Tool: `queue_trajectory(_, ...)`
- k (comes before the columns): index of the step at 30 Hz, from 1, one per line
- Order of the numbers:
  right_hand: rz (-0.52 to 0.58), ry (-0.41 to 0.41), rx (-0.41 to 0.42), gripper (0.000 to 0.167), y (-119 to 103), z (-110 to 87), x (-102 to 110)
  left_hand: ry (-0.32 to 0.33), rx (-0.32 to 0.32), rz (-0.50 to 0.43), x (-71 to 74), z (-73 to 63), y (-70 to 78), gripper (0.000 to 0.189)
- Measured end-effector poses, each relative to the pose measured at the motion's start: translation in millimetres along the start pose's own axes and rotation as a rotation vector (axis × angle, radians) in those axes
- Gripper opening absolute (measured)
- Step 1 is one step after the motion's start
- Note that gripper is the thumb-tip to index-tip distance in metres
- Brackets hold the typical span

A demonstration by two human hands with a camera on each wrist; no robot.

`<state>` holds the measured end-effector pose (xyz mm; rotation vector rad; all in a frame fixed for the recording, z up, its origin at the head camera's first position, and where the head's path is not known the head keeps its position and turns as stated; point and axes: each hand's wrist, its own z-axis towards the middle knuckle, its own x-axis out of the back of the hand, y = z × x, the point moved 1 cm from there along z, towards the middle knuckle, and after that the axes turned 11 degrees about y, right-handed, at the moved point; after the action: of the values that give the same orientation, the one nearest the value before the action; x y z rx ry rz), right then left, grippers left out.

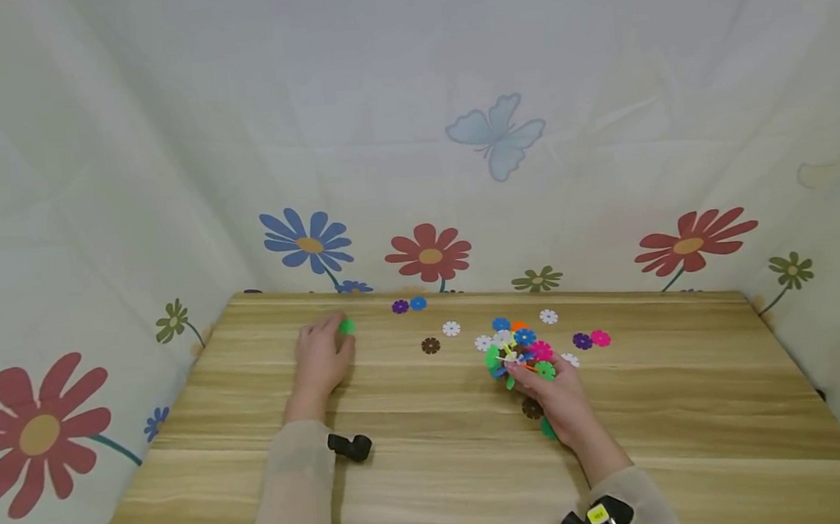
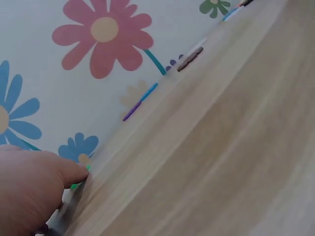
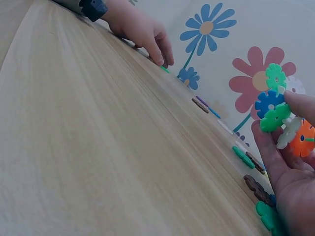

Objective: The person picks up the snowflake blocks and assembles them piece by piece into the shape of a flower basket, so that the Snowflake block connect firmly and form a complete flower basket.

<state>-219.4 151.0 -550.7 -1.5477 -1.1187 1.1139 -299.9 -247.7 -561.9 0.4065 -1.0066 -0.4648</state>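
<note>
My left hand (image 1: 321,356) is at the far left of the table, its thumb and forefinger on a green snowflake disc (image 1: 347,327). In the left wrist view, a fingertip covers part of this disc, close to the wood. With my right hand (image 1: 566,403) I hold a cluster of joined snowflake discs (image 1: 525,337) over the table: blue, green, orange, pink and white ones. The right wrist view shows the thumb against the cluster (image 3: 274,118) and fingers behind it. Below that hand lie a brown disc (image 1: 531,408) and a green disc (image 1: 547,428).
Between the hands lie loose discs: purple (image 1: 400,306), blue (image 1: 418,303), white (image 1: 451,329) and brown (image 1: 431,346). Right of the cluster are a purple disc (image 1: 582,340) and a pink disc (image 1: 600,338). A flower-printed curtain (image 1: 412,156) stands behind the wooden table (image 1: 437,474).
</note>
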Motion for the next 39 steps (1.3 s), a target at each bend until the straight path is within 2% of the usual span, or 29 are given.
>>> queue_trajectory(5, 0.029, -0.016, 0.019, 0.06, 2, 1.3, 1, 0.01, -0.056, -0.002, -2.1, -0.9, 4.2, 0.049)
queue_trajectory(9, 0.027, -0.021, 0.043, 0.057, 4, 2.1, 1, 0.015, -0.06, -0.038, -2.6, -1.6, 10.5, 0.043)
queue_trajectory(11, 0.031, -0.026, 0.047, 0.056, 4, 2.1, 2, 0.02, -0.04, -0.061, -2.5, -2.0, 13.4, 0.041)
queue_trajectory(16, 0.058, -0.037, 0.033, 0.057, 3, 0.0, 2, -0.007, 0.071, -0.136, -2.7, -2.8, 19.5, 0.043)
queue_trajectory(20, 0.061, -0.041, 0.019, 0.061, 0, -1.1, 2, -0.016, 0.138, -0.208, -3.2, -3.6, 32.0, 0.034)
queue_trajectory(26, 0.069, -0.039, 0.027, 0.061, -2, -0.5, 2, -0.031, 0.248, -0.351, -12.7, -8.0, 72.1, 0.015)
queue_trajectory(29, 0.082, -0.026, 0.041, 0.059, -2, 0.1, 2, -0.075, 0.254, -0.425, -23.2, -13.4, 96.6, 0.016)
queue_trajectory(31, 0.1, -0.008, 0.051, 0.057, -1, 0.4, 2, -0.097, 0.219, -0.444, -30.6, -18.1, 114.2, 0.017)
queue_trajectory(34, 0.135, 0.012, 0.065, 0.051, 0, 0.6, 1, -0.115, 0.13, -0.432, -39.3, -27.1, 141.4, 0.016)
queue_trajectory(37, 0.163, 0.019, 0.082, 0.045, 1, 1.0, 0, -0.115, 0.03, -0.415, -43.8, -37.4, 167.4, 0.014)
queue_trajectory(39, 0.178, 0.014, 0.097, 0.042, 1, 1.5, 0, -0.113, -0.005, -0.425, -44.4, -44.0, 182.3, 0.014)
